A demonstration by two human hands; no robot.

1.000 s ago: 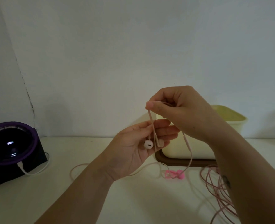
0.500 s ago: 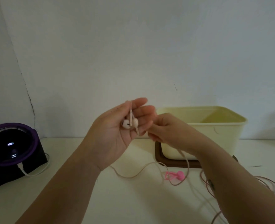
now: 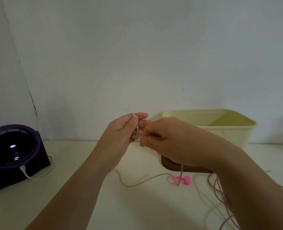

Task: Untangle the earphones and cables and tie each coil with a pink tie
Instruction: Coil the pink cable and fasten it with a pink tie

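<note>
Head view: thin pink cable loops (image 3: 218,190) lie loose on the table (image 3: 145,209) by the right arm (image 3: 245,180), near a pink tie (image 3: 185,180). Higher up, the left hand (image 3: 120,130) pinches the earphones (image 3: 135,132) and the right hand (image 3: 167,141) pinches their soft, skinny cord (image 3: 181,171). Winding seems to be starting; next come neat loops. A yellow box (image 3: 220,131) stands behind.

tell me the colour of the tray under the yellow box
Dark brown. The tray under the pale yellow box shows in the head view, the only one.
</note>
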